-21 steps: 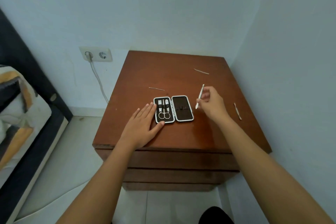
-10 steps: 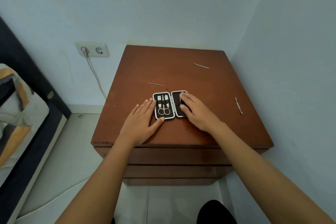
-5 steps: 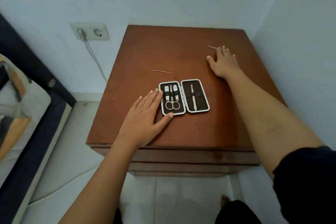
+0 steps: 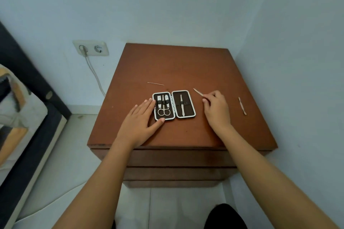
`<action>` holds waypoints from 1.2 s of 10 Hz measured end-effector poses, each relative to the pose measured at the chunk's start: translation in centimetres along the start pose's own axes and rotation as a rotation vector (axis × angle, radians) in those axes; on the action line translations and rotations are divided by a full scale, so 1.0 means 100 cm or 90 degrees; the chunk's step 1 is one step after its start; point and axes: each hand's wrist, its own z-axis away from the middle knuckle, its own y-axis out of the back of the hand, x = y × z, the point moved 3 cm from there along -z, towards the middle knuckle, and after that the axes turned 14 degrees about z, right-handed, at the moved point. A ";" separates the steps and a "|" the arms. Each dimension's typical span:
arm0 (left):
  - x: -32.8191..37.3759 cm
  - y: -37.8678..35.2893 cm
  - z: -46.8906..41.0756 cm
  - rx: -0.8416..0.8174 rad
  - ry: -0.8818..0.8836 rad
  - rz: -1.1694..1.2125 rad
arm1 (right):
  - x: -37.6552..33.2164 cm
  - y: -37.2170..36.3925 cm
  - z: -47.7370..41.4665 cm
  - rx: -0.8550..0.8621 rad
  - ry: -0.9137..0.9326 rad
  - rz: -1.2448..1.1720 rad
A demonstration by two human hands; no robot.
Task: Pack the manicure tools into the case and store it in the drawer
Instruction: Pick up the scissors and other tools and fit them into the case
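Observation:
An open manicure case (image 4: pixel 174 92) with a white rim and dark lining lies flat on the brown nightstand (image 4: pixel 186 65). Its left half holds scissors and clippers; its right half holds one slim metal tool. My left hand (image 4: pixel 140 122) lies flat against the case's left edge, fingers apart. Just right of the case, my right hand (image 4: pixel 216 108) pinches a thin metal tool (image 4: pixel 197 92) that points up and left. A thin needle-like tool (image 4: pixel 155 83) lies behind the case. Another slim tool (image 4: pixel 242 105) lies near the right edge.
The nightstand stands in a corner, walls behind and to the right. Drawer fronts (image 4: pixel 178 158) show below its top, all closed. A wall socket (image 4: pixel 91 48) with a plugged cable is at left. A bed (image 4: pixel 16 109) fills the far left.
My right hand has come back from the far right of the top holding a thin tool, now beside the case. Earlier it put a slim tool into the case's right half.

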 end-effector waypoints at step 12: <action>-0.003 -0.003 -0.001 -0.005 -0.007 -0.010 | 0.005 0.022 0.026 -0.064 -0.215 -0.110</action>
